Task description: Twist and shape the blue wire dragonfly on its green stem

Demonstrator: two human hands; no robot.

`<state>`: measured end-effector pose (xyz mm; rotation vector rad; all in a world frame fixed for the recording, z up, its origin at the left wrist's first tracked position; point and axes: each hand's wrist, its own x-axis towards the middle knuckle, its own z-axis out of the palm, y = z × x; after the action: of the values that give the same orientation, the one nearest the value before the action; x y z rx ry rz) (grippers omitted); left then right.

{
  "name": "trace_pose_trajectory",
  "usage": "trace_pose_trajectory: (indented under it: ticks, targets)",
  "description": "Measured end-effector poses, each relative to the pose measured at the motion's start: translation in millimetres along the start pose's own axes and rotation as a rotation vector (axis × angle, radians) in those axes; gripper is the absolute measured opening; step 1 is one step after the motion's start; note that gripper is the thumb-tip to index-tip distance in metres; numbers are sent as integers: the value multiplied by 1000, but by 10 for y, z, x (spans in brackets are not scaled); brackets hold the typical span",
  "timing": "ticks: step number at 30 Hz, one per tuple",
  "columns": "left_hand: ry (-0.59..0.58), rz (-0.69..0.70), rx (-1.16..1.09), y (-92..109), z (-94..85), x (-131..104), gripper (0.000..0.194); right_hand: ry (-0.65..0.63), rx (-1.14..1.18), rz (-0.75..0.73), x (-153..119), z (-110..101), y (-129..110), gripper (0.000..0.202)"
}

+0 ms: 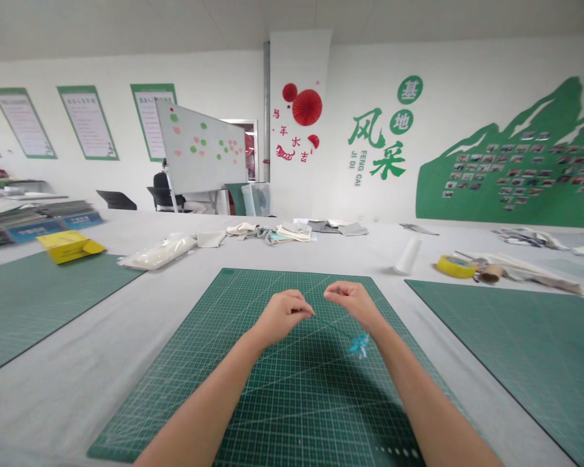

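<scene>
Both hands are raised over a green cutting mat [292, 402] with a white grid. My left hand [283, 314] is closed in a pinch, with a thin dark strand running from its fingertips down to the right. At the strand's far end, beside my right wrist, is a small blue and white piece [359, 345], blurred in its details. Just right of the left fingertips, my right hand [349, 301] is also pinched, its fingertips pointing left; whatever it holds is too small to make out. The two hands do not touch.
More green mats lie at left [53, 305] and right [525, 350]. Behind are a yellow box [69, 246], a plastic-wrapped pack [160, 251], fabric scraps [292, 232], a white cone [408, 257] and yellow tape [456, 266]. A person sits behind the whiteboard [202, 149].
</scene>
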<state>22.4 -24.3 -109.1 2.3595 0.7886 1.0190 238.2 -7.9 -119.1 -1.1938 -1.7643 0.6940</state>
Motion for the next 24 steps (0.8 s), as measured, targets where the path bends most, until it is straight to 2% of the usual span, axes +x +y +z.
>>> trace_pose_trajectory:
  ticks: [4,6,10,13,18,24]
  targets:
    - [83,-62,-146,-2,13,13,12,-96,225,220,31,121,122,29]
    - [134,-89,-158,-43,22,20,11,-109,275,246,19,240,107,26]
    - [256,-150,-154,-143,36,26,12,-168,263,203,-36,470,-7,15]
    - [339,-195,-128,-188,37,25,13,-206,195,143,-74,567,-85,9]
    - [438,-234,-30,-213,28,20,13,-243,112,37,-130,588,-204,8]
    - [468,-233,133,-228,40,9,14,-174,-61,-64,-197,590,-328,11]
